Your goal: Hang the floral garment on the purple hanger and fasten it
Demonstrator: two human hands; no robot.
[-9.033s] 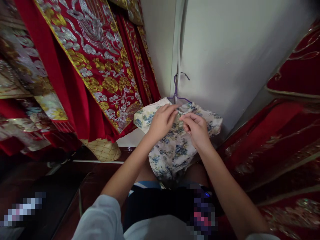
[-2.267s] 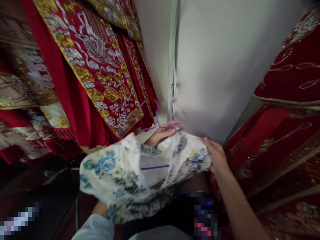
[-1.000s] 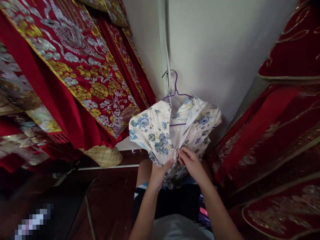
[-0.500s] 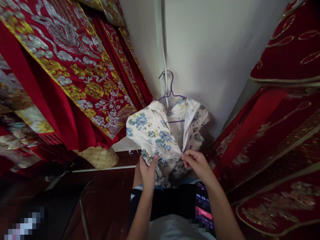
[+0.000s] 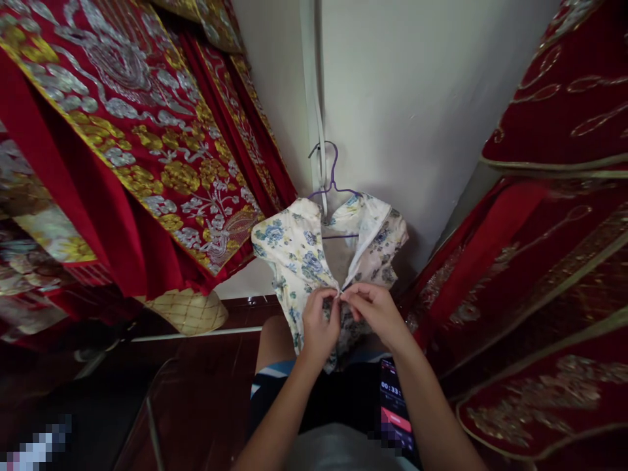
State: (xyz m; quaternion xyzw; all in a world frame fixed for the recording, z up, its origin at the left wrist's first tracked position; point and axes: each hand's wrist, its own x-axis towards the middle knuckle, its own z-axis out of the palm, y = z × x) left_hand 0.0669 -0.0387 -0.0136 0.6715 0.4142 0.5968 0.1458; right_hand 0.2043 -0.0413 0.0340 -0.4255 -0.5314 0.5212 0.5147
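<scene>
A white floral garment [image 5: 294, 252] with blue flowers hangs on a purple hanger [image 5: 334, 171] against the wall, its front open in a V at the neck. At the bottom of that V, my left hand [image 5: 321, 320] pinches the front edge of the cloth. My right hand [image 5: 370, 311] grips the opposite edge right beside it, and the fingertips of both hands nearly touch. Whatever small fastening lies between the fingertips is too small to make out.
Red embroidered cloth [image 5: 161, 144] hangs at the left, and more red cloth [image 5: 549, 261] at the right. A phone [image 5: 396, 412] showing a timer lies on my lap. A white strap [image 5: 321, 118] runs down the wall to the hanger.
My left hand has moved right and up from the garment's lower left side to its front edge. My right hand has shifted slightly left, still pinching the cloth.
</scene>
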